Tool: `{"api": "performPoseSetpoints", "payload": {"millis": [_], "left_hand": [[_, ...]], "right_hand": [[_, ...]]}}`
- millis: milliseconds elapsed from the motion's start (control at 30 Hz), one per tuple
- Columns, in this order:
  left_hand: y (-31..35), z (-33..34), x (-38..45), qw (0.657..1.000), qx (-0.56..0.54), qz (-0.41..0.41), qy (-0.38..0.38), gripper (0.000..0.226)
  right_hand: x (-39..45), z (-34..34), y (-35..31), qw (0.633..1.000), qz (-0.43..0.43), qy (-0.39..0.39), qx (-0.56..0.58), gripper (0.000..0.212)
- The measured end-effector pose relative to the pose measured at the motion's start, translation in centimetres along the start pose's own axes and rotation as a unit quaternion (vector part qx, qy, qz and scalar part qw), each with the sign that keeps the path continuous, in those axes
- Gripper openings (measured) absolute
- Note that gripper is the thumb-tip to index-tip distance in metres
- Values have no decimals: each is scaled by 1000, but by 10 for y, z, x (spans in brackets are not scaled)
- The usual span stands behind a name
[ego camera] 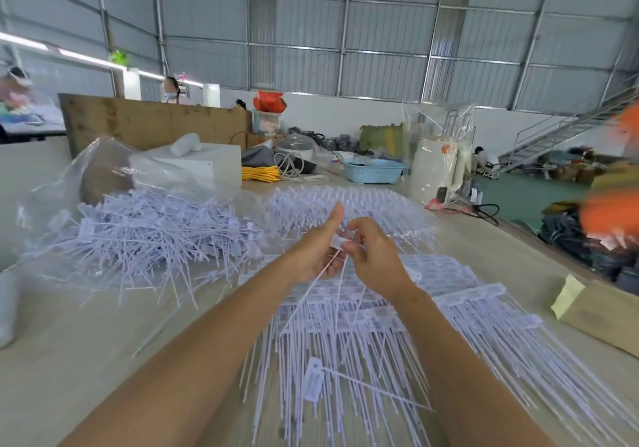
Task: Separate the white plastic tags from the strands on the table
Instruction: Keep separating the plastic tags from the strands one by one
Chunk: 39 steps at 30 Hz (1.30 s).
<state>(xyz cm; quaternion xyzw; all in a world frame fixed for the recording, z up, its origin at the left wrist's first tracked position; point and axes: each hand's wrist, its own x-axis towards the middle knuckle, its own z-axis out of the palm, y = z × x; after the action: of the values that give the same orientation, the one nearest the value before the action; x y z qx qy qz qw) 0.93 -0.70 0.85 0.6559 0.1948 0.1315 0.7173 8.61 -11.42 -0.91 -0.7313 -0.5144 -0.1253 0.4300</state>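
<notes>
Warehouse, pale wooden table (pixel 103 360). Left hand (pixel 316 251) and right hand (pixel 371 256) pinch one white plastic tag (pixel 337 240). Separated loose pile (pixel 145 235) at 10 o'clock; uncut joined sheets (pixel 380 325) at 6: roughly half remains.

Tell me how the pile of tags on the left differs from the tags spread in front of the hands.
The left pile is a tangled heap, strands pointing every way; the front tags lie flat in joined rows, strands running parallel toward the camera. The left pile sits partly on a clear plastic bag; the front tags lie on the bare table. The front tags lie under the two hands, left hand and right hand; the left pile lies apart from them. Both are white plastic.
</notes>
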Motion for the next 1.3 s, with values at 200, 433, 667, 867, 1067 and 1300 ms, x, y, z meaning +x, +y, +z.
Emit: {"api": "performPoseSetpoints", "payload": {"millis": [200,433,667,867,1067,1300], "left_hand": [[-16,-12,-8,988,10,127,84,21],[-19,-18,-10,984,-4,157,88,25],[-20,-11,-10,981,-12,166,103,28],[-23,-9,-12,982,3,165,89,23],[-25,-7,-9,977,51,186,95,25],[-23,-2,-8,975,85,163,122,26]], "right_hand": [[1,-1,3,999,14,-50,-12,36],[-2,-2,5,995,26,-73,-62,21],[-1,-1,5,997,32,-35,-61,16],[-2,1,5,996,53,-62,-35,27],[-3,3,7,996,46,-30,-76,20],[-5,0,7,989,32,-21,-142,28]]}}
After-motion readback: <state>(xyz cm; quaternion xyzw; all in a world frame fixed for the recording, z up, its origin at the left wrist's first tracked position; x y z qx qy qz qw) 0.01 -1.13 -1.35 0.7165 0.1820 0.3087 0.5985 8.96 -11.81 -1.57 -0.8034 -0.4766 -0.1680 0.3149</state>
